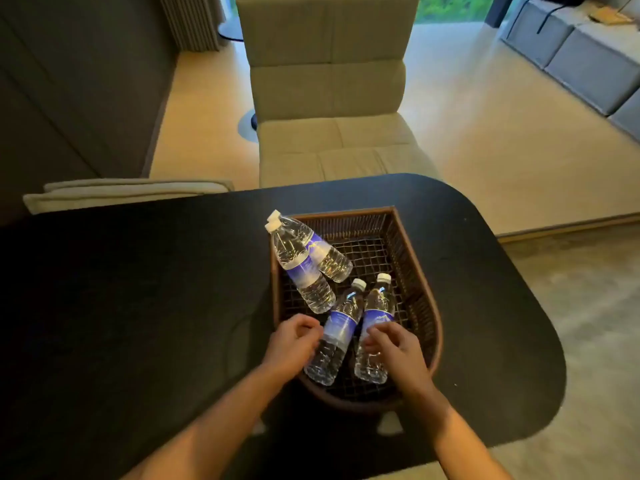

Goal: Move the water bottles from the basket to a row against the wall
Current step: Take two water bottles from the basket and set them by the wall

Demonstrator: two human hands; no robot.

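A brown wicker basket (414, 271) stands on the black table (138, 306). Several clear water bottles with purple labels and white caps lie in it. Two lean crossed on the far left rim (301, 268) (332, 261). Two more lie side by side at the near end. My left hand (292, 344) sits at the left side of the near left bottle (337, 327), fingers curled and just touching it. My right hand (393, 351) lies over the near right bottle (377, 315), its fingers wrapped across the middle.
A dark wall (69, 81) runs along the left behind the table. A beige armchair (329, 98) stands past the table's far edge, and a cushion (128, 192) lies by the far left edge. A grey sofa (588, 57) is at the far right.
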